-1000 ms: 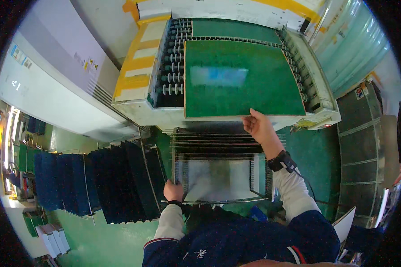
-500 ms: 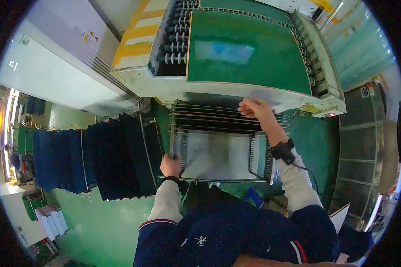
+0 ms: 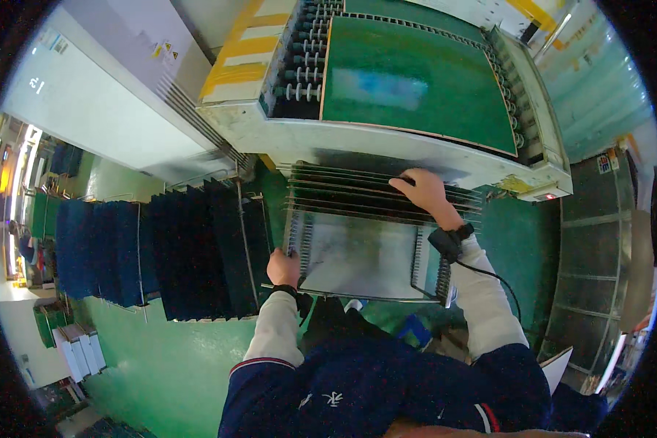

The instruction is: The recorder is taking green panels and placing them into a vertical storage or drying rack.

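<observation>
A metal slotted rack point(image 3: 365, 298) stands in front of me, with several thin dark panels point(image 3: 343, 197) upright in the slots of its far part. Its near part shows a pale flat bottom point(image 3: 361, 255). My left hand point(image 3: 283, 268) is closed round the rack's left side. My right hand point(image 3: 422, 191) is over the right half of the panels' upper edges, its fingers curved and the thumb apart from them. Nothing shows between those fingers; whether they touch a panel I cannot tell. Black bands circle both wrists, and a cable runs from the right one.
Beyond the rack is a roller conveyor point(image 3: 299, 93) carrying a large green panel point(image 3: 416, 87). Racks of dark blue panels point(image 3: 197, 248) stand at left on the green floor point(image 3: 153, 358). A white cabinet point(image 3: 102, 102) is at far left, a grey metal frame point(image 3: 591, 255) at right.
My right hand has turned and lowered slightly toward the panels, its fingers spreading from a bunched shape. My left hand stays on the rack. The whole view has shifted a little.
</observation>
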Demonstrator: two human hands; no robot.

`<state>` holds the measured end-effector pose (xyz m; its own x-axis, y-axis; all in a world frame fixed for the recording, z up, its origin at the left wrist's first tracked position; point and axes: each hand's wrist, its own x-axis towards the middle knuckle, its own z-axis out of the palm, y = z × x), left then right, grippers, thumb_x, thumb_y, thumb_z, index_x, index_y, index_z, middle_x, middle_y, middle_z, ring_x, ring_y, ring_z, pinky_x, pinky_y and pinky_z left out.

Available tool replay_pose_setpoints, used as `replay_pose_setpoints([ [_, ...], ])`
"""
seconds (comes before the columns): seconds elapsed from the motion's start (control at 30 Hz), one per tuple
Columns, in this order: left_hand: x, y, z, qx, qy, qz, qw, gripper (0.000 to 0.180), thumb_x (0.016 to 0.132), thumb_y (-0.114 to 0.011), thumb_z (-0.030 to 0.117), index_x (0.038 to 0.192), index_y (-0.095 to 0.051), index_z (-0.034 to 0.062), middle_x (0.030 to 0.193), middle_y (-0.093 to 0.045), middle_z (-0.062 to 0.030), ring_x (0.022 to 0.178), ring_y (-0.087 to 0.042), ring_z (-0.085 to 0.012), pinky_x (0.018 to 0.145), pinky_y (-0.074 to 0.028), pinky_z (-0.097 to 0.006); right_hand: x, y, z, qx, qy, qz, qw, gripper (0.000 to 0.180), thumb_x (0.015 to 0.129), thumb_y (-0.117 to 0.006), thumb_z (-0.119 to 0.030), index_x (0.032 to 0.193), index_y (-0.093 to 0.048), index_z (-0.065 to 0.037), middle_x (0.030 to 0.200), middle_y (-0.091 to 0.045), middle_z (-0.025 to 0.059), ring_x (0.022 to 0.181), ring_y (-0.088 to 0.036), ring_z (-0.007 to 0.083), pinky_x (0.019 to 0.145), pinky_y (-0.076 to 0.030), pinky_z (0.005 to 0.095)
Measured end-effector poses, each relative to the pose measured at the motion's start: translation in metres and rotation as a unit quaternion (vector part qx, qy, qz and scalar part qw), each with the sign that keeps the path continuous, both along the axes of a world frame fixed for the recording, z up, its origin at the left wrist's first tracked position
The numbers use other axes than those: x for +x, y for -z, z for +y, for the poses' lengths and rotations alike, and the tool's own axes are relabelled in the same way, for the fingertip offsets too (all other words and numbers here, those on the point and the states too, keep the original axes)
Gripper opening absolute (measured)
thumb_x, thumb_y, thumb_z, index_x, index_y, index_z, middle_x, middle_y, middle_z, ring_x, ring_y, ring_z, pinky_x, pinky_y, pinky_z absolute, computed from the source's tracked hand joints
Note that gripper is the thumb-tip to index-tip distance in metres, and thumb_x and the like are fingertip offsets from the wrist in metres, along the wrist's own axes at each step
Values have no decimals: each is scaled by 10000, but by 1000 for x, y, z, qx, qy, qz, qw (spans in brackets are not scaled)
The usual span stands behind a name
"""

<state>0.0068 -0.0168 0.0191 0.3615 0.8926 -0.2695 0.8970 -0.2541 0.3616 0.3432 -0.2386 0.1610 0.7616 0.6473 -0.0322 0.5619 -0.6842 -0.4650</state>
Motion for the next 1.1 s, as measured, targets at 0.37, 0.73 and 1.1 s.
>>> replay_pose_setpoints([
  [0.37,1,-5,-1,12,31,-3,999,375,810,-705,353,952,-636,13,931,-698,-217,887,-683,-415,784,-550,-497,-5,0,10,-4,46,-75,996,462,870,-682,-528,916,-769,-77,846,-714,137,902,-655,317,930,-437,469],
  [0.73,0,-3,-1,14,31,-10,999,358,801,-725,339,928,-647,14,919,-705,-209,888,-689,-400,787,-553,-480,-7,10,12,1,41,-140,989,496,903,-630,-540,768,-747,-77,775,-696,140,807,-640,346,843,-440,495],
  [1.1,-1,-10,-2,18,29,-9,999,353,804,-725,337,921,-643,14,921,-705,-209,892,-687,-403,789,-553,-481,-6,8,16,12,37,-134,990,541,909,-610,-553,714,-705,-57,690,-652,165,706,-622,384,763,-459,487],
])
